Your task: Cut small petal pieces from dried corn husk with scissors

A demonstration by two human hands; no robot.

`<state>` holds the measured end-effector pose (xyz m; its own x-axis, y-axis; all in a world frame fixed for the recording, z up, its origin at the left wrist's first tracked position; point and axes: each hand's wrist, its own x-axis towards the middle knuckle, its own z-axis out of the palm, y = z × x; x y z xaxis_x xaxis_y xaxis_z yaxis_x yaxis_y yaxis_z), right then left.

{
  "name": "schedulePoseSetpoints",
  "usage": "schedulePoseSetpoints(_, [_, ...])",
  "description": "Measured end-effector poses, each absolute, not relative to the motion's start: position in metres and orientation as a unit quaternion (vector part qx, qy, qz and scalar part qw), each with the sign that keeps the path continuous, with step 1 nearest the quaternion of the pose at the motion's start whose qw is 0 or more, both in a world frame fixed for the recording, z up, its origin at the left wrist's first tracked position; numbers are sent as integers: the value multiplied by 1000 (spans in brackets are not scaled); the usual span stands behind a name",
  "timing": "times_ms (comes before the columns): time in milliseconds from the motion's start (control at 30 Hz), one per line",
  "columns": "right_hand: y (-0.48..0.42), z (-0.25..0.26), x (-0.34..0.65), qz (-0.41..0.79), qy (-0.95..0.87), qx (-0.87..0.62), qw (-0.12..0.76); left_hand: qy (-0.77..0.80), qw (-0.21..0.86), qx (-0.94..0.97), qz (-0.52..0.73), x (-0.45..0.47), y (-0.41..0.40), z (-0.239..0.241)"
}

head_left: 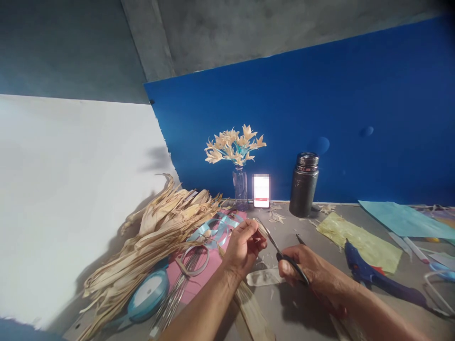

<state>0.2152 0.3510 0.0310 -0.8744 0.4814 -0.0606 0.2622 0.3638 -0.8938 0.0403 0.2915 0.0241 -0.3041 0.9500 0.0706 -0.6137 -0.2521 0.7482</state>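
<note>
My left hand [243,246] pinches a small strip of dried corn husk [262,229] between thumb and fingers above the grey table [302,308]. My right hand [305,271] is closed around the black handles of a pair of scissors [280,251]. The thin blades point up and left and meet the husk strip at its tip. A heap of dried corn husks [156,237] lies to the left of my left hand.
A small vase of husk flowers [236,151], a lit phone [261,191] and a dark jar [303,183] stand against the blue backboard. Blue ribbon spool [147,293], wire stems, pink sheet [209,265], yellow-green paper [362,241] and a blue glue gun [377,277] lie around.
</note>
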Motion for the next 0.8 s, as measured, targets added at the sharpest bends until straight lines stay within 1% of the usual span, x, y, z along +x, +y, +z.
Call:
schedulePoseSetpoints(167, [350,33,216,540,-806,-219,110,294,541,249,748,41,292,21])
schedulePoseSetpoints(500, [346,28,216,578,-781,-199,128,303,545,228,748,42,292,21])
schedulePoseSetpoints(800, [353,18,215,559,-794,-204,127,325,528,260,740,37,291,26])
